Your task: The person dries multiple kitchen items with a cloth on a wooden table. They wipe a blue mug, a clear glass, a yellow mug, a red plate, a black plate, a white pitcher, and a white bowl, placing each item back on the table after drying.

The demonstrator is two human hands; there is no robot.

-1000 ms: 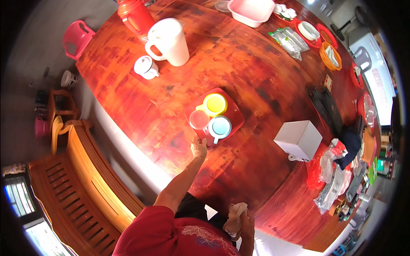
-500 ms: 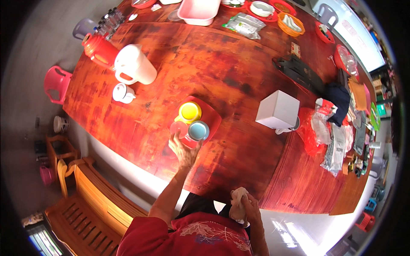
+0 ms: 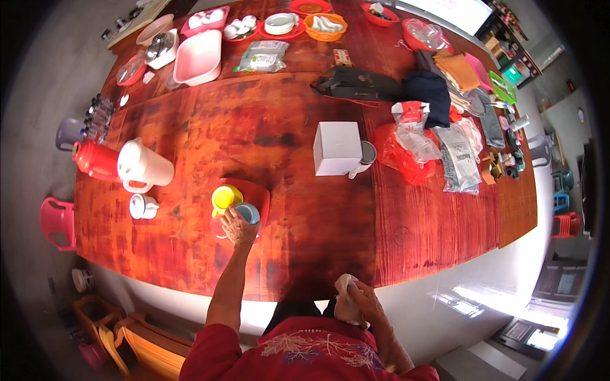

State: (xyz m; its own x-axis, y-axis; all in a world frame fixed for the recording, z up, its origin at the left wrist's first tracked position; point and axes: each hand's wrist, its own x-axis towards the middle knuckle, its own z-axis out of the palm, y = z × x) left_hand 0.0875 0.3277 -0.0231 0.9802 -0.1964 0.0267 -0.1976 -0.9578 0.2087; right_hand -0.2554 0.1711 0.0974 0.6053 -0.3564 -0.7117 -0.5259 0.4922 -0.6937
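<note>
On a red tray (image 3: 262, 195) near the table's front stand a yellow cup (image 3: 224, 197) and a light blue cup (image 3: 248, 214). My left hand (image 3: 237, 230) reaches over the tray, its fingers bent and close together between these cups. Whatever the fingertips grip is hidden by the hand. Reddish, rounded material (image 3: 218, 227) shows at its left side, largely covered. By the front edge, in front of my body, my right hand (image 3: 367, 303) is closed around a crumpled white cloth (image 3: 346, 298).
To the left stand a white pitcher (image 3: 147, 166), a red thermos (image 3: 96, 160) and a white mug (image 3: 143, 206). A white box (image 3: 337, 148) sits right of centre beside a grey mug (image 3: 368, 154). Plastic bags (image 3: 406, 152) lie farther right; basins (image 3: 198, 58) and plates (image 3: 279, 24) line the far side.
My view has swung right, so the table's things appear farther left. My left hand has moved in over the cups, its fingers drawn closer together. The right hand still holds the cloth.
</note>
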